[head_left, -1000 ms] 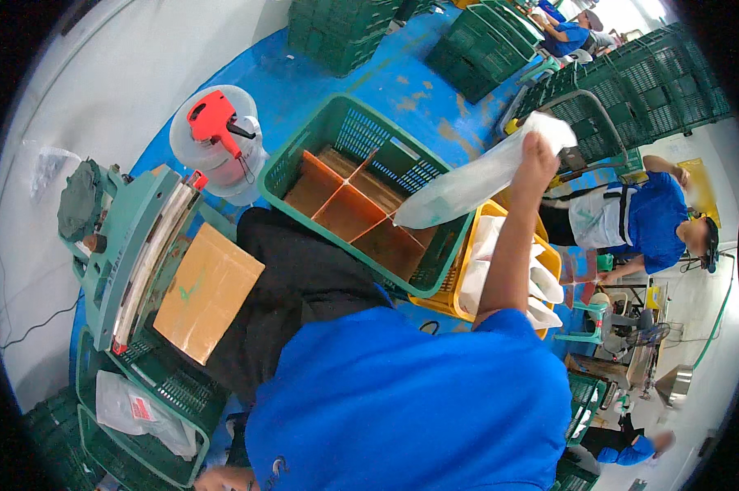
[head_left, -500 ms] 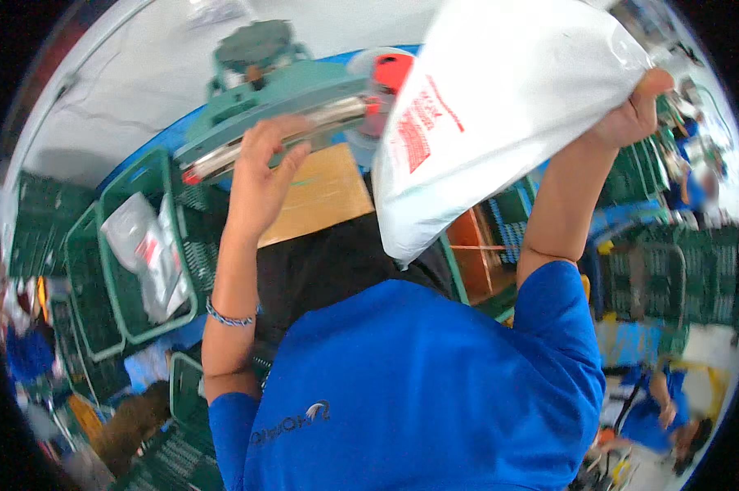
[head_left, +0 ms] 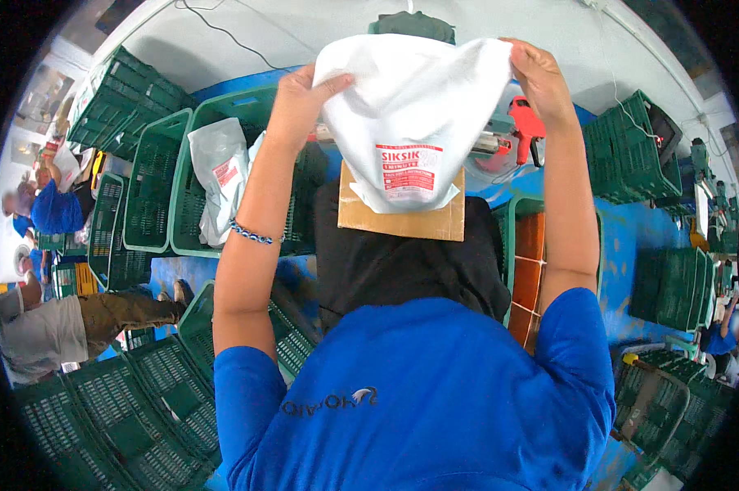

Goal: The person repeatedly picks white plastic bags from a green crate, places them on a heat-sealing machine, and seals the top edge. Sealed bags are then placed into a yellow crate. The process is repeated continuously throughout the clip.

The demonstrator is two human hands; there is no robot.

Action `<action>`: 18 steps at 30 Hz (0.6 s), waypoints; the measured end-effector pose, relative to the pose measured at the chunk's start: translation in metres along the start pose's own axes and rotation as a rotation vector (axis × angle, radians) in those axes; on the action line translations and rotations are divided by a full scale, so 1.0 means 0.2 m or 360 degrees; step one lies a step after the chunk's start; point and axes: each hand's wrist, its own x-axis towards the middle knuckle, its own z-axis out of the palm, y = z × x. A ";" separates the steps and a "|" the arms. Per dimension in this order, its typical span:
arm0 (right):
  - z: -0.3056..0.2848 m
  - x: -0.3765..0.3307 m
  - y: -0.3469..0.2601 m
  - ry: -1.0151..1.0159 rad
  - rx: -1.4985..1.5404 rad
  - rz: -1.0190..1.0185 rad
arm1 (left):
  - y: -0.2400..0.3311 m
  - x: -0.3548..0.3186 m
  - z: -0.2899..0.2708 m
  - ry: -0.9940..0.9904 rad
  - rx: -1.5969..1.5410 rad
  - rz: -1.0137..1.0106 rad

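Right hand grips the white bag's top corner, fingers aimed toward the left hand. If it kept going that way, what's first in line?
The white bag itself: the right hand already pinches its top edge, so the fabric bunches first. Beyond that comes the left hand on the opposite corner. Depth is unclear.

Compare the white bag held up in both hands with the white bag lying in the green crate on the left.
The held bag hangs spread wide between the left hand and right hand; the crate bag lies crumpled in the green crate, untouched. The held bag's red label faces the camera squarely; the crate bag's is smaller in view and tilted. Both are white with red print.
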 end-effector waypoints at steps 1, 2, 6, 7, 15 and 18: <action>-0.03 0.02 -0.03 -0.0099 -0.0292 0.0026 | 0.00 0.02 0.01 0.0032 0.0046 0.0064; -0.05 0.02 -0.05 -0.0134 -0.0553 -0.0011 | 0.00 0.03 0.04 0.0044 0.0050 0.0221; -0.05 -0.01 -0.15 -0.0101 -0.1071 0.0111 | 0.01 0.04 0.11 0.0287 0.0307 0.0349; -0.04 -0.04 -0.17 -0.0087 -0.1128 -0.0031 | 0.01 0.03 0.12 0.0302 0.0277 0.0468; 0.08 -0.31 -0.56 -0.0690 -0.1106 -0.0553 | 0.21 -0.19 0.14 0.0683 0.0236 0.0640; 0.05 -0.30 -0.66 -0.0137 -0.2000 -0.0634 | 0.25 -0.23 0.14 0.0648 0.0227 0.0824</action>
